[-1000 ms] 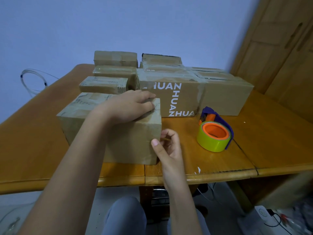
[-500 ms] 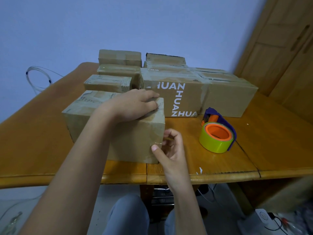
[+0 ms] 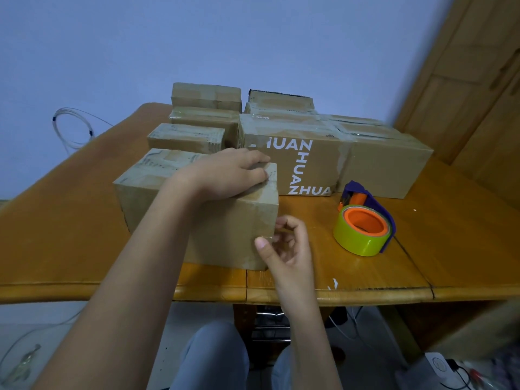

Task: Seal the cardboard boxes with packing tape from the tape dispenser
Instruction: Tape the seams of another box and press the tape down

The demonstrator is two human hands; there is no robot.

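Sits at the near edge of the desk point(image 3: 70, 249), the nearest cardboard box point(image 3: 225, 229), with its right end corner turned toward the viewer. Looks light and stiff: plain corrugated walls, crisp edges, old glossy tape strips wrinkled across the top. Likely slides easily on the polished wood, so needs pinning from above.

Left hand point(image 3: 228, 175) rests flat on the box top near the right edge, fingers fairly straight, pressing down rather than wrapping. Right hand point(image 3: 284, 246) works at the lower right corner of the box, thumb and curled fingers nipping what seems a clear tape end against the cardboard; hard to tell tape from bare wall, being transparent.

Lies idle just right of the box, the tape dispenser point(image 3: 364, 220), on its side, yellow-green roll around an orange core in a purple frame, untouched. Best taken by the purple frame, not the slick roll; blade end probably sharp.

Stand behind, the other boxes point(image 3: 309, 142), stacked close, one printed with white letters. Hangs off the far left, a coiled cable point(image 3: 70, 128).
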